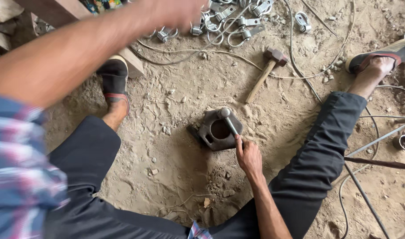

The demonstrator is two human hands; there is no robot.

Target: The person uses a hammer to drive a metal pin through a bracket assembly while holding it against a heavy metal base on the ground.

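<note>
I sit on a dirt floor with my legs spread. My right hand [249, 157] grips the lower end of a short metal rod [229, 122]. The rod's rounded top leans over a dark metal block [207, 132] with a round hole in it, which lies on the ground between my legs. My left arm, in a plaid sleeve, stretches out to the top of the view. My left hand [173, 11] is blurred there, beside a pile of shiny metal clamps [238, 22]. I cannot make out its fingers or anything in them.
A wooden-handled hammer [266, 71] lies on the dirt beyond the block. Thin wires [300, 71] trail across the ground. Metal rods [375, 161] and a small metal cup [404, 142] lie at the right. A wooden beam [131, 59] sits by my left foot.
</note>
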